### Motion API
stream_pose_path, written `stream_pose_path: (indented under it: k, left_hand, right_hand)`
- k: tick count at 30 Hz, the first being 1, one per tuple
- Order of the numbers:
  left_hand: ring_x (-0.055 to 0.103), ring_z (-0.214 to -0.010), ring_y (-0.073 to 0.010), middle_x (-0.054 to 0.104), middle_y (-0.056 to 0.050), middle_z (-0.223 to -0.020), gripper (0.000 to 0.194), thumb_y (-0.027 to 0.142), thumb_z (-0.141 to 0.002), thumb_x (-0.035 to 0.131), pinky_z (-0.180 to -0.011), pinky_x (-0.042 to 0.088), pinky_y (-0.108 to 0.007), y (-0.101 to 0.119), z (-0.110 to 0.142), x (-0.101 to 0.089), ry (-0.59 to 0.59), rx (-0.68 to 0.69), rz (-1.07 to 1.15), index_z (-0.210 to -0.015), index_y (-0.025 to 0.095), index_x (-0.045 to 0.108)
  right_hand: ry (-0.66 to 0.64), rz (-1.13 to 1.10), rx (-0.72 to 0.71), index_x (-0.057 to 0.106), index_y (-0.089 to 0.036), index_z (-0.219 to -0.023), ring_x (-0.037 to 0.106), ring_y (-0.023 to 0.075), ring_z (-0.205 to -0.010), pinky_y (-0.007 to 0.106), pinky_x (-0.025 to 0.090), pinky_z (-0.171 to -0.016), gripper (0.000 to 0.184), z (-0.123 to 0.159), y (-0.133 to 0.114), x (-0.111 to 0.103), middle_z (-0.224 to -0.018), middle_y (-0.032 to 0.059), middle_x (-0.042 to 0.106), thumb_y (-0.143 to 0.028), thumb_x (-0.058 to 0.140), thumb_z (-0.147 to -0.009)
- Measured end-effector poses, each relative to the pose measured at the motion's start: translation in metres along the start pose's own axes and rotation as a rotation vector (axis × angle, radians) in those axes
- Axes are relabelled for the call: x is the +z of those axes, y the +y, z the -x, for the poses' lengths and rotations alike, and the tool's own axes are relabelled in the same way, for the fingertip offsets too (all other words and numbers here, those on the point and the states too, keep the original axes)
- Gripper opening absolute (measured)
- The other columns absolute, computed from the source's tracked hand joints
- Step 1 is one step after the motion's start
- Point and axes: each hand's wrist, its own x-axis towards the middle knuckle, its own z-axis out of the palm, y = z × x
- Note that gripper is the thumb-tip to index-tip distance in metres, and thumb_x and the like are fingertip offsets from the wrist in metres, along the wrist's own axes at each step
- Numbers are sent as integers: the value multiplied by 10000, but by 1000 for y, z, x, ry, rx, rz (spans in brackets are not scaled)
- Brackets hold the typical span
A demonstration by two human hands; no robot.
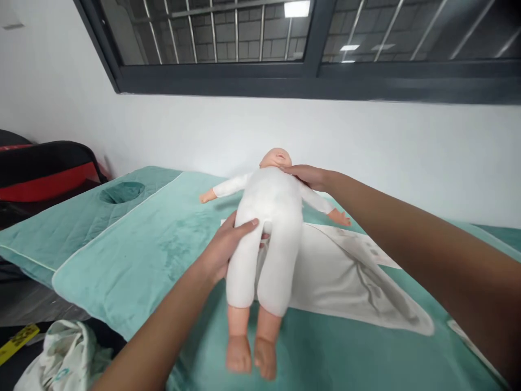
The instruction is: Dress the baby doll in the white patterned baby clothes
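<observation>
A baby doll (272,201) with a white cloth body and bare plastic hands and feet is held up in the middle of the view, feet toward me. My left hand (230,241) grips its thigh on the left, thumb on top and fingertips showing between the legs. My right hand (307,175) is at the doll's neck and shoulder; its fingers are mostly hidden behind the doll. A white cloth (345,271) lies spread on the bed below and to the right of the doll, its far edge folded.
The bed has a teal cover (163,255). A headrest section with a round hole (122,192) is at the left. Beyond stand a white wall (195,130) and a dark-framed window (211,79). A black and red chair (49,174) and a crumpled printed cloth (65,353) are at left.
</observation>
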Motion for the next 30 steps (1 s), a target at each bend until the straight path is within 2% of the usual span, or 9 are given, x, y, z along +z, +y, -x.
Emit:
stream_pose_path:
  k: [3,6,9,12,16,20,24,27,30]
  left_hand:
    - [686,-925,-274,647,-140,-1213,644,366,-758,739,-773,586,-403,-40,15,49,21,-23,1,-1341,249,492]
    - [683,-939,-279,644,-127,-1215,692,377,-744,750,-751,595,-400,-80,25,83,14,-57,14,-1365,286,460]
    - [683,-932,-268,654,-116,-1192,684,369,-739,755,-745,595,-387,-109,30,103,6,-101,22,-1354,290,465]
    - [687,-900,-253,662,-118,-1168,702,380,-738,754,-708,587,-359,-123,32,113,7,-131,22,-1365,282,453]
    - [683,-879,-228,674,-112,-1143,666,421,-759,728,-715,569,-339,-126,32,110,16,-161,-18,-1355,279,470]
    - [664,-843,-206,695,-92,-1065,511,514,-800,649,-724,537,-310,-114,15,86,44,-144,-292,-1223,233,593]
    - [640,-770,-213,710,-71,-961,377,498,-880,500,-705,499,-327,-108,-22,60,175,62,-708,-1050,208,672]
    - [636,-890,-251,713,-83,-1010,290,350,-903,467,-846,460,-385,-115,-43,53,202,240,-1028,-1037,216,686]
    - [612,-989,-265,695,-97,-1069,285,271,-914,430,-895,432,-396,-125,-50,53,186,332,-1253,-1023,213,688]
  right_hand:
    - [229,118,-24,630,-177,-1226,620,308,-1122,448,493,-997,633,58,25,-6,-1268,132,637,-647,600,-803]
    - [418,224,-39,562,-182,-1310,568,315,-1205,460,442,-1049,666,104,53,-8,-1361,143,566,-629,593,-817]
    - [476,254,21,506,-173,-1354,575,328,-1188,522,419,-1041,675,132,75,-9,-1351,159,570,-612,560,-844]
    - [463,275,30,474,-187,-1372,598,321,-1150,544,416,-1018,672,143,91,-9,-1307,137,607,-612,527,-855]
    - [409,458,23,420,-214,-1414,626,305,-1082,478,458,-959,691,141,105,-11,-1244,114,648,-653,434,-881]
    - [431,806,68,296,-160,-1482,625,341,-1003,466,454,-879,805,139,101,-19,-1128,168,674,-680,405,-876]
    - [541,1091,-212,437,-150,-1374,548,340,-1097,426,419,-873,603,123,79,-2,-1221,193,584,-555,398,-930]
    - [329,1155,-389,525,-187,-1271,556,287,-1065,376,428,-836,445,91,67,36,-1218,144,572,-469,413,-945]
    - [9,1175,-374,586,-217,-1171,585,278,-975,360,433,-744,398,53,69,73,-1138,109,612,-491,468,-908]
